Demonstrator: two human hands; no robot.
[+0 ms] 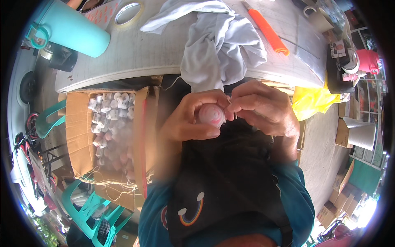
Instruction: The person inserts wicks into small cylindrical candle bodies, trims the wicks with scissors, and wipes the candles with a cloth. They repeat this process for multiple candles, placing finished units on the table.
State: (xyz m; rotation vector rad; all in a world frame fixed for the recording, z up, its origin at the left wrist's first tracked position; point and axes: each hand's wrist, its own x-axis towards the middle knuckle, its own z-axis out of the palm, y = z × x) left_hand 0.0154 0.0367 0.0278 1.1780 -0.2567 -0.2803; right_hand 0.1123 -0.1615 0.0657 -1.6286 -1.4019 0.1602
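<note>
My left hand [193, 117] is wrapped round a small round piece [211, 115], translucent white with pink markings on its end. Just to its right, my right hand [263, 108] has thumb and fingers pinched together close to the piece. A thin pale bit shows between the two hands, too small to name. Both hands are over my lap, below a crumpled light-grey cloth [220, 45] that hangs off the table edge. On the left, an open cardboard box [80, 136] holds many small white and pinkish cylinders [111, 105]; haze blurs the lower ones.
The white table [135, 53] carries a turquoise tumbler [70, 31], a tape roll [128, 14] and an orange-handled tool [268, 31]. Loose strings [111, 181] drape over the box's near edge. A yellow bag [314, 101] is at right, green chairs [84, 210] at lower left.
</note>
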